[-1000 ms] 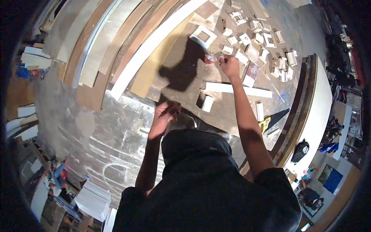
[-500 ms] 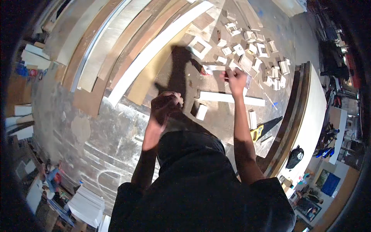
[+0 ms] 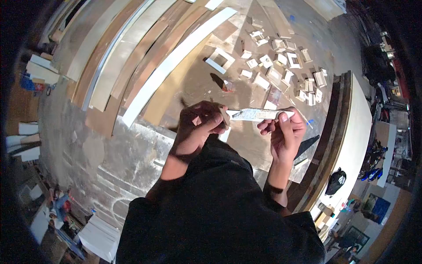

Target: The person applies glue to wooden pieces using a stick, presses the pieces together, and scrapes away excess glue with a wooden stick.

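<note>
At far left, a stack of white sheets [image 3: 100, 237] sits low in the view, and long boards [image 3: 103, 55] run diagonally above it. To their right, a narrow white board [image 3: 180, 64] extends from lower left to upper right.

The left hand [image 3: 202, 121] is closed, pinching the left end of a pale strip [image 3: 257, 115]. The strip is held in front of the body, between the hands; its long axis runs left to right, nearly level, one end directed at each hand. Its face carries bluish-grey marks, too indistinct to read. Beyond it lie a square wooden frame [image 3: 215, 66] and a red-and-white packet [image 3: 227, 86], its print illegible.

The right hand [image 3: 288, 132] pinches the strip's right end between thumb and fingers. Small wood blocks [image 3: 274, 75] lie beyond; a dark saw blade [image 3: 308, 146] shows beside this hand. At far right, a black bag [image 3: 336, 181] with a white mark rests on a long pale panel [image 3: 351, 132].
</note>
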Available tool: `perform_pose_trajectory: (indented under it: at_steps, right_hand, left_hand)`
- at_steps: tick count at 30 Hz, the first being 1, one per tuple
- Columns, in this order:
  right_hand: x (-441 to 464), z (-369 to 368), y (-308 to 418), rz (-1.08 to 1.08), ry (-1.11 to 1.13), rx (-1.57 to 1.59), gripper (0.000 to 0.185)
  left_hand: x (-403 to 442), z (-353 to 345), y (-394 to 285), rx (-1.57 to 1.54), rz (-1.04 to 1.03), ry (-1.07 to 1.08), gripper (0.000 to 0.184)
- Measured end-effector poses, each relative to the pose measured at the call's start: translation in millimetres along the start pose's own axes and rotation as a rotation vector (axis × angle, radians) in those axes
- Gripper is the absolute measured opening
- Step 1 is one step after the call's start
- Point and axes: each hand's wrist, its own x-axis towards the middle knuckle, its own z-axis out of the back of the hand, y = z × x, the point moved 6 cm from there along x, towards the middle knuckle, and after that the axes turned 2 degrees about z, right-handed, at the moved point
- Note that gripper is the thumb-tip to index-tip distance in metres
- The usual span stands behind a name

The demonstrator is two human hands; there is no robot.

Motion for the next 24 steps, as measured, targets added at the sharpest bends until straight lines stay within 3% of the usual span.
perform_pose_trajectory:
  at_steps: [7,12,15,24]
  right_hand:
    - [-1,9,16,0.094,-0.013,-0.024,0.023]
    - [3,8,18,0.076,0.001,-0.017,0.025]
    - [5,10,18,0.078,-0.01,-0.029,0.025]
    - [2,11,24,0.091,-0.025,-0.009,0.024]
  left_hand:
    - [8,-30,-4,-0.038,0.024,0.044,0.017]
    - [13,-43,-11,0.115,0.004,0.186,0.008]
    - [11,-45,-17,0.268,-0.051,0.188,0.007]
    - [3,-49,-18,0.266,-0.056,0.178,0.008]
